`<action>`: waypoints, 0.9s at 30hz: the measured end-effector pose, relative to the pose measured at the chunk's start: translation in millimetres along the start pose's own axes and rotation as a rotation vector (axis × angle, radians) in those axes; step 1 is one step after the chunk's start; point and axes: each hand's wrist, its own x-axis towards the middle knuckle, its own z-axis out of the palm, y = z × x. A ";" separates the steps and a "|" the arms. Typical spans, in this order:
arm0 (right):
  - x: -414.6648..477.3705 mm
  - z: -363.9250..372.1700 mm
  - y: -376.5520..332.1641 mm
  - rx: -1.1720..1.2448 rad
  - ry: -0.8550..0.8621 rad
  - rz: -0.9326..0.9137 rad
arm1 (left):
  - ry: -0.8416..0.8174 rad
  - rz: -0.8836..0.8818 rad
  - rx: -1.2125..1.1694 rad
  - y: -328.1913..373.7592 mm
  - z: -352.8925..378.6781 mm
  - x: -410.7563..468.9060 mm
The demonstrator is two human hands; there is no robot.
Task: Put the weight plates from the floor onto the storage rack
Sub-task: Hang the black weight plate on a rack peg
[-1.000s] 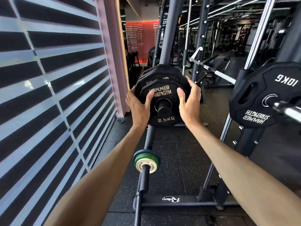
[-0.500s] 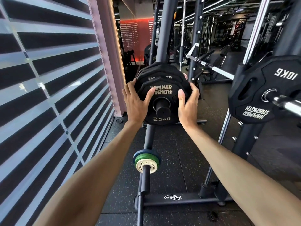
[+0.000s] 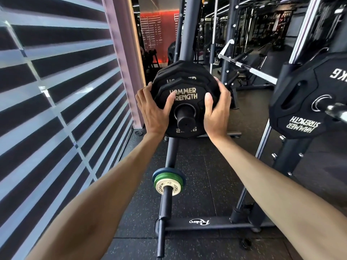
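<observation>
Black steel rack carries a stack of plates on a peg. Frontmost on that peg sits the small plate. Left hand and right hand clasp the stack's sides, fingers curled round its rim, thumbs pressing the small plate's face.

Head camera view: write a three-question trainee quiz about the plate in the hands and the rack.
1. True or false: the front black plate sits with the storage peg through its hole.
2. Left hand and right hand: which grips that plate's rim? A) left only B) right only C) both
3. Fill in: on the lower peg, right behind the white disc, sits a ____ disc.
Key: 1 true; 2 C; 3 green.
</observation>
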 end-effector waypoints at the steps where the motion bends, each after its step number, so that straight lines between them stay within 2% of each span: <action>1: 1.6 1.3 1.1 0.001 -0.006 -0.012 | 0.006 -0.007 -0.003 -1.6 2.2 0.7; 9: 10.0 12.3 15.5 0.010 -0.011 -0.056 | 0.044 0.002 -0.019 -13.6 17.1 6.1; 18: 21.4 -13.8 -6.0 -0.008 -0.203 0.106 | -0.090 -0.030 0.086 4.6 -6.1 8.3; 21: 43.3 -14.0 -19.8 -0.021 -0.155 0.116 | -0.117 0.037 0.121 18.8 -10.9 29.0; 24: 60.2 -2.4 -25.3 -0.095 -0.228 0.126 | -0.211 0.154 0.211 25.5 -5.4 48.1; 27: 64.0 7.6 -18.3 -0.145 -0.204 0.139 | -0.213 0.169 0.179 22.6 0.6 53.6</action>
